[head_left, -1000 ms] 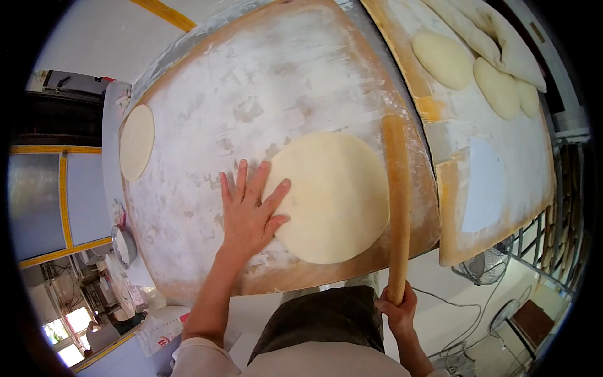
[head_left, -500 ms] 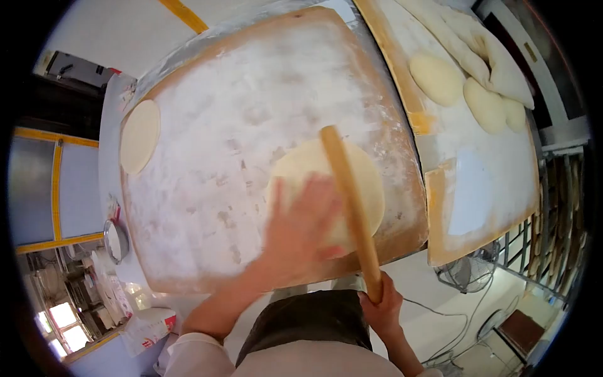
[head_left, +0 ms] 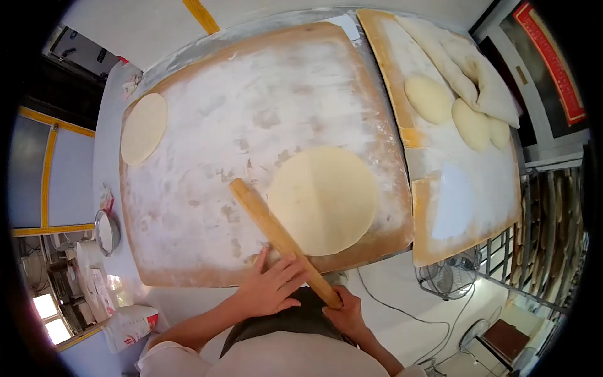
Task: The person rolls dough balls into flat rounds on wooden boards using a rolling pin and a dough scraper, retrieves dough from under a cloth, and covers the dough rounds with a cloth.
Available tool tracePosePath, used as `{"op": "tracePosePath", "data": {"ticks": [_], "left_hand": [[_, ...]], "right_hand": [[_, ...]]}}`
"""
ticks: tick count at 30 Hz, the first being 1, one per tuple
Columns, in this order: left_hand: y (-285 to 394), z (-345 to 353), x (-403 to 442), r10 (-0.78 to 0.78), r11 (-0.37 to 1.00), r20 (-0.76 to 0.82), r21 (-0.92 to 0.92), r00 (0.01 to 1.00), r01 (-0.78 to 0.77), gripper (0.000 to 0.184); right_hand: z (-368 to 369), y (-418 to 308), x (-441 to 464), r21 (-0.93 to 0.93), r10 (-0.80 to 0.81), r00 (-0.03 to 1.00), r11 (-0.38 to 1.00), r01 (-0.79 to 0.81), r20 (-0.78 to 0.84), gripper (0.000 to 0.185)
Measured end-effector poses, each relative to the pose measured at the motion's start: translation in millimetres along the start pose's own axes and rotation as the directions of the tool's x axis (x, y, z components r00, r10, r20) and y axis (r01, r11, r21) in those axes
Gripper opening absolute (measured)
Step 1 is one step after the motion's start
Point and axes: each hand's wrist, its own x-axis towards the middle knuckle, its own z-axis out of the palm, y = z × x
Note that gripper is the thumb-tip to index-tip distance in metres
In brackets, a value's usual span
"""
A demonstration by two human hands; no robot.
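A wooden rolling pin [head_left: 273,229] slants over the front of the floured board [head_left: 201,138], its far end just left of a large flat round of dough [head_left: 326,201]. Wrapped round its near end is my right hand [head_left: 347,312], closed. My left hand [head_left: 274,284] is open, fingers spread, its fingertips at the pin's near half by the board's front edge. Another flat dough round [head_left: 144,129] lies at the board's far left.
On a second board [head_left: 424,220] at the right are dough balls [head_left: 429,99] and a pale cloth [head_left: 483,78]. A metal bowl [head_left: 107,232] stands left of the main board. A fan [head_left: 447,276] and cables are on the right, below the boards.
The rolling pin has swung from the right side of the dough across to its left, with my right hand on it. My left hand has left the dough and moved back towards my body.
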Motion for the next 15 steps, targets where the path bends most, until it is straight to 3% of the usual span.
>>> {"op": "tracePosePath", "data": {"ticks": [2, 5, 7, 8, 9, 11, 12, 13, 14, 15], "left_hand": [[2, -2, 14, 0.110, 0.994, -0.085, -0.003, 0.990, -0.110, 0.076], [11, 18, 103, 0.157, 0.977, -0.208, -0.112, 0.965, -0.183, 0.057], [22, 25, 156, 0.320, 0.945, -0.374, 0.065, 0.870, -0.319, 0.036], [17, 19, 164, 0.261, 0.957, -0.383, -0.018, 0.886, -0.290, 0.032], [18, 12, 166, 0.187, 0.961, -0.381, -0.118, 0.905, -0.249, 0.027], [-3, 11, 150, -0.172, 0.969, -0.321, -0.224, 0.931, 0.102, 0.018], [-25, 14, 134, -0.392, 0.915, -0.507, -0.302, 0.768, 0.268, 0.011], [-48, 17, 118, -0.569, 0.822, -0.637, -0.446, 0.520, 0.354, 0.005], [-68, 13, 107, -0.807, 0.589, -0.488, -0.703, 0.331, 0.398, 0.010], [-84, -1, 95, -0.881, 0.468, -0.374, -0.777, 0.291, 0.420, 0.011]], "right_hand": [[-16, 9, 1, 0.030, -0.074, 0.997, 0.997, 0.075, -0.033, 0.046], [-52, 18, 15, 0.184, 0.092, 0.991, 0.980, -0.074, -0.094, 0.041], [-70, 17, 19, 0.179, 0.093, 0.968, 0.983, -0.051, -0.232, 0.033], [-78, 5, 20, 0.208, 0.126, 0.963, 0.975, -0.076, -0.238, 0.032], [-86, -7, 15, 0.234, 0.173, 0.958, 0.965, -0.118, -0.230, 0.031], [-89, -5, 14, 0.367, 0.227, 0.950, 0.920, -0.138, -0.213, 0.032], [-88, 0, 15, 0.436, 0.223, 0.953, 0.892, -0.116, -0.204, 0.033], [-86, 4, 17, 0.503, 0.222, 0.955, 0.859, -0.097, -0.195, 0.034], [-85, 7, 18, 0.567, 0.227, 0.956, 0.819, -0.085, -0.185, 0.035], [-85, 9, 18, 0.586, 0.222, 0.958, 0.807, -0.077, -0.179, 0.035]]}}
